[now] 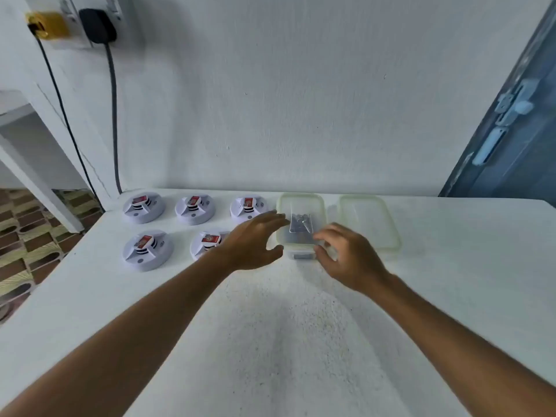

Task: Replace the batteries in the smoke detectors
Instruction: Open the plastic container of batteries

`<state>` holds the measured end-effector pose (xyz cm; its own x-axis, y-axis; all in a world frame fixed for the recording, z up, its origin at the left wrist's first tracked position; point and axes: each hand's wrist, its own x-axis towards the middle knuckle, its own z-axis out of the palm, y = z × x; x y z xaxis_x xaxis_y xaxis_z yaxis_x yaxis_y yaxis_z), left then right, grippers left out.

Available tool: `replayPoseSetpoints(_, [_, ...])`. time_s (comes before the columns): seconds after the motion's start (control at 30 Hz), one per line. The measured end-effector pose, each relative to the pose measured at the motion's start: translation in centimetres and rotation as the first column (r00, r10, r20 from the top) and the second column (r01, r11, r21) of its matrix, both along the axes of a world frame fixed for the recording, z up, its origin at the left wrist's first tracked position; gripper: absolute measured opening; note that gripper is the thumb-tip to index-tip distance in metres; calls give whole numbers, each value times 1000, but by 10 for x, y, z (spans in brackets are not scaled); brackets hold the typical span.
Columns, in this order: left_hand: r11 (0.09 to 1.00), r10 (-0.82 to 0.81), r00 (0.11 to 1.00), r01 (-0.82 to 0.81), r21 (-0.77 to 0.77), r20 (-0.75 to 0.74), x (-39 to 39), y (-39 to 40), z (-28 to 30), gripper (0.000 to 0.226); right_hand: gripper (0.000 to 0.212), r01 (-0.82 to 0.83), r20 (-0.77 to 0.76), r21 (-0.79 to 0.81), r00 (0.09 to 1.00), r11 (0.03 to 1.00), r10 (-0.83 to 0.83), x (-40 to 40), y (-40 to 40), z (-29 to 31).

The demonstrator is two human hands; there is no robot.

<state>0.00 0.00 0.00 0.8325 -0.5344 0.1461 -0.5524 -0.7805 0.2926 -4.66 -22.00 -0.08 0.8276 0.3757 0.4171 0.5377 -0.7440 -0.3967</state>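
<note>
Hands, left (255,240) and right (346,254), both spread and holding nothing, flank the clear container (301,206) of batteries (299,225) at frame centre, detectors (144,206) left; a clumsy grab could tip it.

Your one head camera looks forward and down over the table (301,341), toward the wall (301,100).
</note>
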Motion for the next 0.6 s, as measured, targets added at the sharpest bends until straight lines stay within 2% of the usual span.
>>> replayPoseSetpoints(0.03, [1000,3,1000,-3,-23,7,3,-4,-5,57,16,15,13,172,1000,985,-18,-4,7,-11])
replayPoseSetpoints(0.07, [999,1,1000,-2,-53,-8,3,-6,-6,56,12,118,-74,339,992,933,-99,-8,14,-14])
replayPoseSetpoints(0.1, [998,3,999,-6,-62,-36,4,-11,-12,54,14,247,-261,510,957,824,-125,-15,24,-19])
replayPoseSetpoints(0.13, [997,10,996,-17,-75,-85,0,-16,-13,55,13,441,-531,620,845,649,-66,-24,38,-22])
replayPoseSetpoints(0.17, [992,21,993,-34,-117,-114,0,-19,-19,57,8,657,-744,649,653,384,139,-25,47,-23])
replayPoseSetpoints(0.2, [983,44,990,-67,-174,-132,0,-21,-22,58,3,816,-803,558,486,149,345,-25,54,-22])
replayPoseSetpoints(0.23, [970,63,988,-93,-222,-140,1,-21,-25,59,5,885,-774,465,406,1,485,-23,59,-23])
replayPoseSetpoints(0.27, [962,83,986,-117,-245,-146,1,-21,-24,60,11,904,-735,416,401,-104,547,-17,62,-25])
replayPoseSetpoints(0.33, [962,82,986,-116,-247,-143,3,-21,-25,72,19,884,-711,419,462,-208,531,-7,70,-27])
replayPoseSetpoints(0.4, [965,86,983,-124,-232,-164,4,-22,-23,83,15,872,-726,415,489,-260,483,-1,79,-27])
replayPoseSetpoints(0.53, [979,81,982,-111,-172,-172,4,-23,-19,84,12,864,-769,422,502,-275,396,3,85,-28])
replayPoseSetpoints(0.6, [978,85,980,-116,-172,-177,4,-24,-19,80,15,871,-773,406,488,-276,404,5,86,-26])
